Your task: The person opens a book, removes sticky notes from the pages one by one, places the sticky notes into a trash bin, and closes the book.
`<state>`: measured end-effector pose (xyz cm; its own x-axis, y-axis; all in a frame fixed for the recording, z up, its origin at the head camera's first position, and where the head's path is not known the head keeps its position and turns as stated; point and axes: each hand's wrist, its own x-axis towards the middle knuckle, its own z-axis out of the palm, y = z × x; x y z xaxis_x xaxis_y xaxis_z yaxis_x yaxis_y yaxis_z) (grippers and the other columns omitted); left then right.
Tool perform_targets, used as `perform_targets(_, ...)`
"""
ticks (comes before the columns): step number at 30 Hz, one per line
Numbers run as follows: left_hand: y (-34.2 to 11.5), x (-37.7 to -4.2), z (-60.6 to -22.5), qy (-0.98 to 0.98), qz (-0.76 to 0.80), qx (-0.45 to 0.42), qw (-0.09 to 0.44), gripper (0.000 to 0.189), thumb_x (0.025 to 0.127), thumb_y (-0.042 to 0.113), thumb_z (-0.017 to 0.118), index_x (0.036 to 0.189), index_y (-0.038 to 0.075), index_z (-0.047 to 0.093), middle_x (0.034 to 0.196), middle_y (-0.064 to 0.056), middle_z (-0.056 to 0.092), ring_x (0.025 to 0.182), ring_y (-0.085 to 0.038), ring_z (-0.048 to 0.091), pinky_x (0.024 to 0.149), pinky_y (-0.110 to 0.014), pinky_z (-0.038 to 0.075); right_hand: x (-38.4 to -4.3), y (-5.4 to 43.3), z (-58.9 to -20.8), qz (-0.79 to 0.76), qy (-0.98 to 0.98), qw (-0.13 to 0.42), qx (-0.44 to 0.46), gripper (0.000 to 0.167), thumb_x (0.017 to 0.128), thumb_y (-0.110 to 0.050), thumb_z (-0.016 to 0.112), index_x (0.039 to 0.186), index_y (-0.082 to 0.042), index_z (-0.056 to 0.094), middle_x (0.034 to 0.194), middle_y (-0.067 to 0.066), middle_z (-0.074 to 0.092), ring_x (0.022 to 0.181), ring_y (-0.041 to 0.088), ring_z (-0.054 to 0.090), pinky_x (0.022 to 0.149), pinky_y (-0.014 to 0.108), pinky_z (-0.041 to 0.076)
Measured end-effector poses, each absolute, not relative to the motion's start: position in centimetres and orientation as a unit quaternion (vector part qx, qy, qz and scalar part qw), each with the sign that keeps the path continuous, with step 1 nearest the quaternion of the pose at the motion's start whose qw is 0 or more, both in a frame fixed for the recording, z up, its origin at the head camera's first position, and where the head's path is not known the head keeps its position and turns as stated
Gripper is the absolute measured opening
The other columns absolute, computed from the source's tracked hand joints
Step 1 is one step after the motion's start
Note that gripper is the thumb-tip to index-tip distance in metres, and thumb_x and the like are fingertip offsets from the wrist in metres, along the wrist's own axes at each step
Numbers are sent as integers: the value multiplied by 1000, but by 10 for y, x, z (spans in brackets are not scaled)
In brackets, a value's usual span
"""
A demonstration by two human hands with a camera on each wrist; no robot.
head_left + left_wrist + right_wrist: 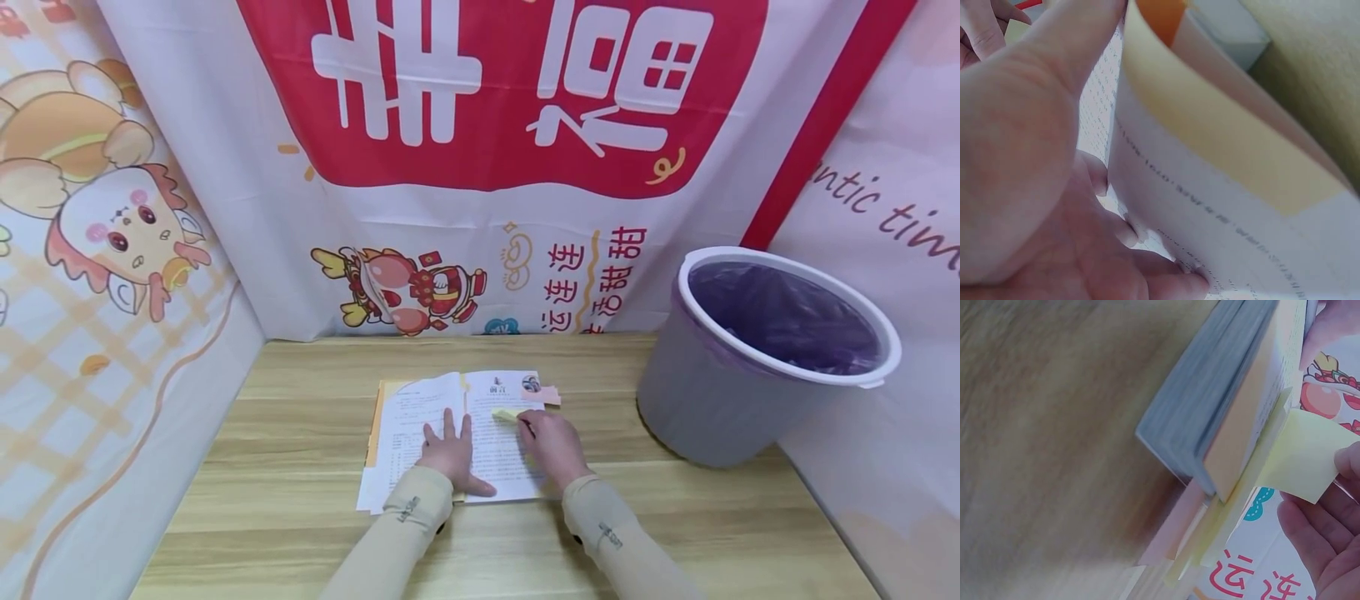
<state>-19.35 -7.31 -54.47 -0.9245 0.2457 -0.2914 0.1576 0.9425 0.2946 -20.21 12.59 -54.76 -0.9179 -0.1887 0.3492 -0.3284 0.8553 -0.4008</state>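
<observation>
At the middle of a wood-grain surface (pixel 300 533), a book (pixel 498 454) lies open, a pink sticky tab (pixel 552 395) jutting from its far right edge. The left hand (pixel 450 458) is spread across the left page, thumb reaching onto the right one. The right hand (pixel 557 446) pinches a yellow sticky note (pixel 506 414) over the right page. The step seems to be handling this note, though whether it is being peeled or stuck is unclear. Next likely calls for a steady pinch, pages held flat. Far right stands a gray, purple-lined trash bin (pixel 697 400).
</observation>
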Motion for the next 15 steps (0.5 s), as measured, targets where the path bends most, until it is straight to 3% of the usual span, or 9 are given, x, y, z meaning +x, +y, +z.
perform_targets(15, -72, -192, -543, 971, 138, 99, 168, 139, 53, 67, 87, 157, 4, 21, 159, -33, 6, 133, -68, 15, 107, -64, 34, -211, 132, -543, 278, -948, 136, 77, 15, 94, -16, 68, 105, -9, 76, 99, 8, 75, 91, 25, 71, 81, 41, 57)
